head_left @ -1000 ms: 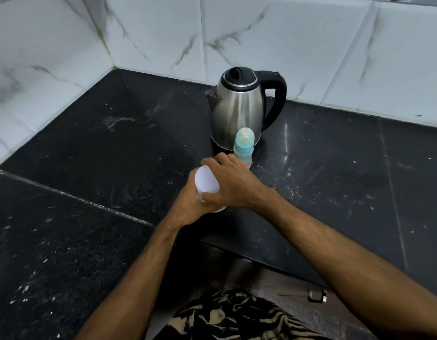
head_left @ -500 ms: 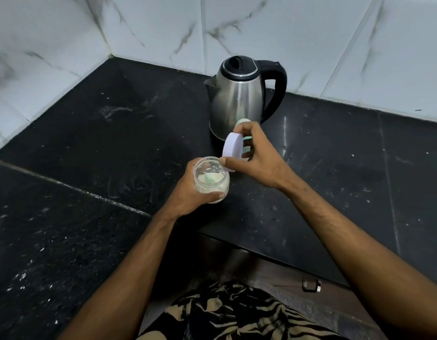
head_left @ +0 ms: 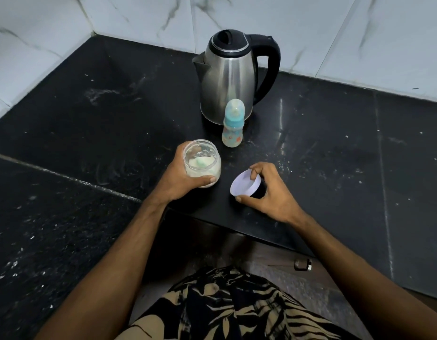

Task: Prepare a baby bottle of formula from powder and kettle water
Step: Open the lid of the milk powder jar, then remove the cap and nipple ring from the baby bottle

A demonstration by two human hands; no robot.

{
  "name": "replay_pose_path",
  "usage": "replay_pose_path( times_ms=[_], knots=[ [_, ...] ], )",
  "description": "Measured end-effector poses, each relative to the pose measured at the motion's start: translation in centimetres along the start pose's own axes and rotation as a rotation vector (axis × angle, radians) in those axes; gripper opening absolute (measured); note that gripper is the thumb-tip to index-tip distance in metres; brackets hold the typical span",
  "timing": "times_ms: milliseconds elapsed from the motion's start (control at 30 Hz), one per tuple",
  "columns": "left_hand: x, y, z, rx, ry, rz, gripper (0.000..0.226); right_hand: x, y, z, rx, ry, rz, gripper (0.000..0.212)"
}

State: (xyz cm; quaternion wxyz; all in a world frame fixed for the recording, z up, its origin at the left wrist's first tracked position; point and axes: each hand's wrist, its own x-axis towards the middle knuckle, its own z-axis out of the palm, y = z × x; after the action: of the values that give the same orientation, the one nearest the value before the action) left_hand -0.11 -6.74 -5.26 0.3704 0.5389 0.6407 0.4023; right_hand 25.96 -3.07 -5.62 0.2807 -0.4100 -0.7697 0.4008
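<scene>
My left hand point(head_left: 180, 179) grips a clear powder jar point(head_left: 202, 161) with its mouth uncovered; white powder and a greenish scoop show inside. My right hand point(head_left: 271, 192) pinches the jar's white lid point(head_left: 244, 186) by its rim, low over the black counter point(head_left: 335, 155), to the right of the jar. A small baby bottle point(head_left: 233, 127) with a teal collar and clear cap stands upright just behind the jar. The steel kettle point(head_left: 228, 77) with a black lid and handle stands behind the bottle, spout to the left.
White marble-look wall tiles point(head_left: 273, 25) close off the back and left of the counter. Specks of spilled powder dot the counter. The counter's front edge runs just below my hands, with a cupboard handle point(head_left: 302, 265) beneath.
My right hand took the lid off the jar, lifted it, then carried it down and to the right, close to the counter. The left hand keeps holding the jar.
</scene>
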Motion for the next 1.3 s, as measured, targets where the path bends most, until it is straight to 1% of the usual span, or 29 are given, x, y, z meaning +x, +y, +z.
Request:
replay_pose_path(
  times_ms=[133, 233, 500, 600, 700, 733, 767, 867, 967, 1033, 1100, 1167, 1300],
  knots=[
    [0.0, 0.2, 0.0, -0.001, -0.005, -0.002, 0.098, -0.9, 1.2, 0.6, -0.014, -0.03, -0.018, 0.06],
    [-0.1, 0.3, 0.1, -0.019, -0.009, 0.001, 0.097, -1.3, 1.8, 0.7, -0.086, -0.081, -0.056, 0.065],
    [-0.2, 0.4, -0.1, -0.022, -0.012, -0.012, 0.101, -1.2, 2.1, 0.4, -0.166, -0.183, -0.027, 0.077],
    [-0.2, 0.5, -0.2, -0.02, -0.02, -0.014, 0.107, -1.1, 1.9, 0.2, -0.115, -0.146, 0.016, 0.073],
    [-0.4, 1.1, -0.1, -0.044, -0.025, -0.035, 0.126, -0.5, 1.7, -0.4, -0.024, -0.068, 0.098, 0.066],
    [-0.6, 1.4, -0.1, -0.063, -0.009, -0.049, 0.129, -0.2, 1.8, -0.8, 0.012, -0.051, 0.115, 0.065],
    [-0.9, 1.9, 0.0, -0.083, 0.027, -0.053, 0.126, 0.1, 1.9, -1.1, 0.049, -0.037, 0.126, 0.064],
    [-1.0, 3.6, 0.1, -0.126, 0.209, -0.001, 0.102, 1.2, 2.0, -2.3, 0.126, 0.014, 0.14, 0.055],
    [0.7, 5.9, -0.4, -0.03, 0.328, 0.061, 0.08, 2.1, 2.0, -3.2, 0.16, 0.048, 0.137, 0.056],
    [2.5, 7.5, -0.5, 0.048, 0.326, 0.087, 0.071, 2.7, 1.9, -3.7, 0.181, 0.052, 0.141, 0.057],
    [4.5, 9.1, 0.0, 0.112, 0.29, 0.103, 0.068, 3.2, 1.9, -4.2, 0.196, 0.061, 0.145, 0.052],
    [6.3, 10.2, 1.1, 0.19, 0.243, 0.099, 0.068, 3.6, 1.9, -4.5, 0.198, 0.073, 0.146, 0.048],
    [9.0, 11.0, 3.3, 0.373, 0.151, 0.033, 0.069, 4.2, 1.8, -5.0, 0.19, 0.074, 0.142, 0.048]
  ],
)
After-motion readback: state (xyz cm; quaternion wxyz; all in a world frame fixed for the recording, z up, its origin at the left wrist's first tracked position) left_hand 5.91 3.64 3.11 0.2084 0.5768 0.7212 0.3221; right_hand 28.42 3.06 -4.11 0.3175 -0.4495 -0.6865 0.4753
